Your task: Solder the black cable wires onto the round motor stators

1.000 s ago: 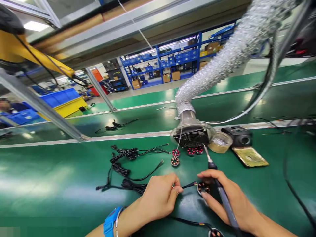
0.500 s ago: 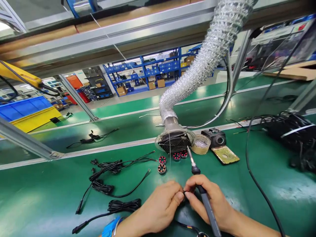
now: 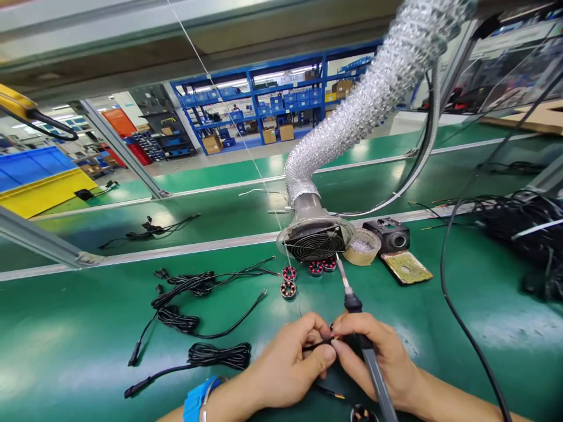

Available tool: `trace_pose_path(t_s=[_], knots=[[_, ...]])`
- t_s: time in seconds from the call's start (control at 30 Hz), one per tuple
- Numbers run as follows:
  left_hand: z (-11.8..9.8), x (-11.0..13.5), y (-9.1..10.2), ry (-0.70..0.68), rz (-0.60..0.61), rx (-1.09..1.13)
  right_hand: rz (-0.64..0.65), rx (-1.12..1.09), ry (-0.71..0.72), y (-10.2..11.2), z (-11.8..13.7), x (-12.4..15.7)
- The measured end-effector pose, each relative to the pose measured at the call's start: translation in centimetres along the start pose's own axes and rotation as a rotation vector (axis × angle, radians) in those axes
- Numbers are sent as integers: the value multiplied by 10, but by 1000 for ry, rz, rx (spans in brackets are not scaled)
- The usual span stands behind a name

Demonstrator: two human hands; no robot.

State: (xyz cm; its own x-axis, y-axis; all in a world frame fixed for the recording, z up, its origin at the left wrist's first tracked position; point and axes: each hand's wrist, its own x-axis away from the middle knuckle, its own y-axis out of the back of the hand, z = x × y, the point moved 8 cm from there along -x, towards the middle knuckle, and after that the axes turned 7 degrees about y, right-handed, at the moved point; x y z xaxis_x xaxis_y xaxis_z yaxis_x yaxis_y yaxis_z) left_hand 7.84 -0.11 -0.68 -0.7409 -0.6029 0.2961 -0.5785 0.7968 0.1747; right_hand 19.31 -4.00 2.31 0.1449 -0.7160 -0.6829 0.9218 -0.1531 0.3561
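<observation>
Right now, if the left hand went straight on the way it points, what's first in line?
Likely the right hand: its fingers sit just ahead of the left hand, by the black cable. Can't tell whether the hands already touch.

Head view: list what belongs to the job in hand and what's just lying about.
Job in hand:
soldering iron, in the right hand
black cable, in the left hand
probably wound rings and coiled cables

Apparently just lying about:
blue bin
yellow bin
</observation>
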Motion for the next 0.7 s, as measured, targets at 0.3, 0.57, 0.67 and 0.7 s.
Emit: trace_pose_path(t_s=[0.3, 0.57, 0.67, 0.7], knots=[[4, -2, 4, 14, -148, -33, -40, -20, -198, -3, -8, 6], [13, -12, 8, 19, -158, 84, 10, -111, -327, -17, -23, 20], [15, -10, 10, 53, -162, -2, 25, -45, -265, -13, -18, 17], [15, -9, 10, 71, -156, -47, 18, 8, -210, -9, -14, 14]])
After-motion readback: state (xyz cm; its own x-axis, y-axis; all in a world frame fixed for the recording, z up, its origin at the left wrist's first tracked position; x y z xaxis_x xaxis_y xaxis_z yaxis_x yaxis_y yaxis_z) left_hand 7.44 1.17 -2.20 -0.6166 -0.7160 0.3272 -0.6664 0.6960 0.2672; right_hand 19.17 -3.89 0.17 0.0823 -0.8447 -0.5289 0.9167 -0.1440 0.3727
